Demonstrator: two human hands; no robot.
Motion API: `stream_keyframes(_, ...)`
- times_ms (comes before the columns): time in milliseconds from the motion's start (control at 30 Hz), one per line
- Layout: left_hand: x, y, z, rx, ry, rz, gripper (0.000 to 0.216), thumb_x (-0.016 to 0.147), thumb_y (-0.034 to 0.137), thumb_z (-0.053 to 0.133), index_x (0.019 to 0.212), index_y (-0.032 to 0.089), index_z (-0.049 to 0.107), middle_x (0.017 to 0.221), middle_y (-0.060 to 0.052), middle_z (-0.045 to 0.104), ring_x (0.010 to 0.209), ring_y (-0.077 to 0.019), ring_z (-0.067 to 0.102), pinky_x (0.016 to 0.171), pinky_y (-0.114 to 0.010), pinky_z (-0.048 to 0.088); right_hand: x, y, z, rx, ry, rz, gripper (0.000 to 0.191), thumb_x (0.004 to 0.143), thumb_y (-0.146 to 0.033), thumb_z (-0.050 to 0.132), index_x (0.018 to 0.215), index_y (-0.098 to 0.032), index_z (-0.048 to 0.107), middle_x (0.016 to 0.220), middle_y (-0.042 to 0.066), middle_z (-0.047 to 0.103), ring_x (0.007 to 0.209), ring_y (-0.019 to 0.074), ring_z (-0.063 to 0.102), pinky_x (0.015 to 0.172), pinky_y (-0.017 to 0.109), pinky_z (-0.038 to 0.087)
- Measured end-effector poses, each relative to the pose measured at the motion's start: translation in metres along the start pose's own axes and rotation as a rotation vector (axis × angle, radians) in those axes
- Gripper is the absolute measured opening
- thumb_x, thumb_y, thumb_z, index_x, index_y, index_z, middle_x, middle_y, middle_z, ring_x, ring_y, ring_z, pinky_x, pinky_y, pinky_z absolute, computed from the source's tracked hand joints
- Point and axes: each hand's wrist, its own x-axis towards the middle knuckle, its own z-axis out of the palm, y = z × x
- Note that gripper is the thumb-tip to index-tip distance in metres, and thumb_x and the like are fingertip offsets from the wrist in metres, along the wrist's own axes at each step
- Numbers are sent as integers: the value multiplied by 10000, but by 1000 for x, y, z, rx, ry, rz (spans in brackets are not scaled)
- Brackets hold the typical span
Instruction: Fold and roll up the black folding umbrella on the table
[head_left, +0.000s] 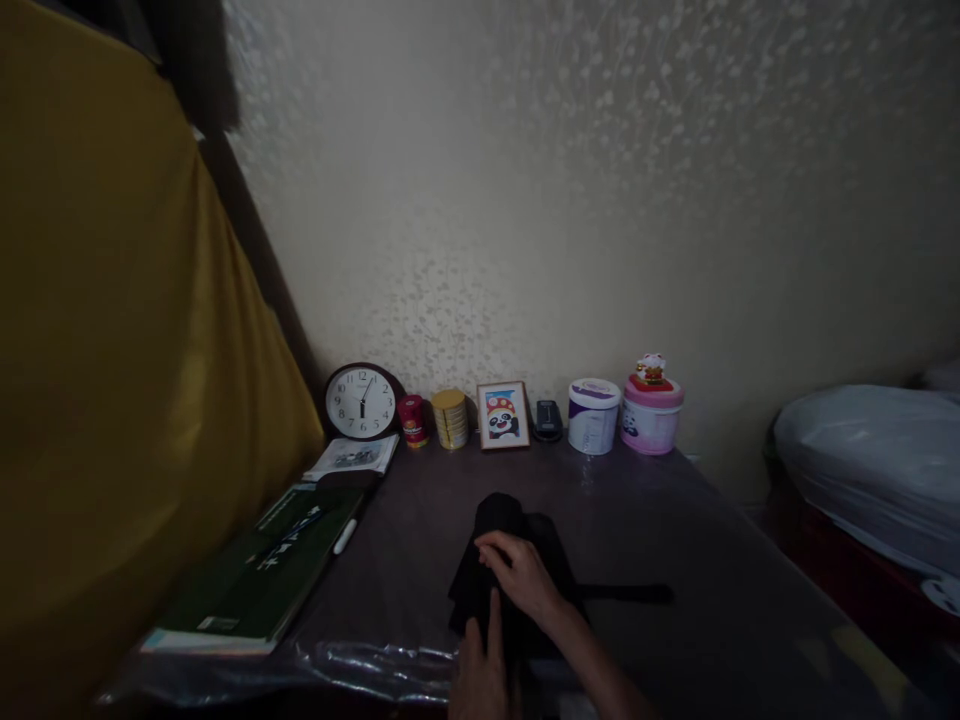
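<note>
A black cloth item (491,530) lies bunched on the dark table (675,520), with a black strap (626,593) running out to its right. My right hand (521,575) rests on top of the cloth, fingers curled and pressed onto the fabric. My left hand (480,675) is at the bottom edge, index finger stretched out and pressing on the cloth's near part. The room is dim, so the cloth's shape is hard to make out.
Along the wall stand a round clock (361,402), a red tin (413,420), a gold tin (450,418), a framed panda picture (503,414), a white tub (592,414) and a pink tub (651,412). Green books (262,570) lie left, beside a yellow curtain (112,380). A bed (870,470) is right.
</note>
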Motion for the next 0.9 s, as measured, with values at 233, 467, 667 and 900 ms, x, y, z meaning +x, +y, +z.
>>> stream_keyframes(233,6,-4,10,-11,-39,-53,696,757,86,367,1386,177,82,1353,-154,368,1159,-235,453,905,-288,368,-10,43,-6,-160,62,-203,266,889,-271,393,1033,-226,611,1149,53,598,1145,176,463,970,366,367)
stream_keyframes(467,3,-8,15,-49,28,-45,691,741,102,377,1381,80,119,1386,-168,332,1230,-245,383,953,-292,333,51,75,-6,-468,41,-120,323,894,-241,355,1145,-205,555,1244,61,541,1194,190,437,990,415,346)
stream_keyframes(667,0,-8,19,-44,108,-14,642,756,140,360,1360,8,185,1359,-197,363,1223,-246,387,941,-301,346,45,62,-2,-556,80,-144,353,903,-270,344,1203,-192,511,1300,77,484,1245,181,369,1043,423,253)
stream_keyframes(900,-1,-22,23,-156,205,68,622,757,236,388,1312,-23,275,1344,-230,347,1249,-265,350,994,-340,313,-8,30,13,-446,-94,-245,321,919,-283,328,1081,-222,599,1167,12,601,1225,135,383,1077,374,206)
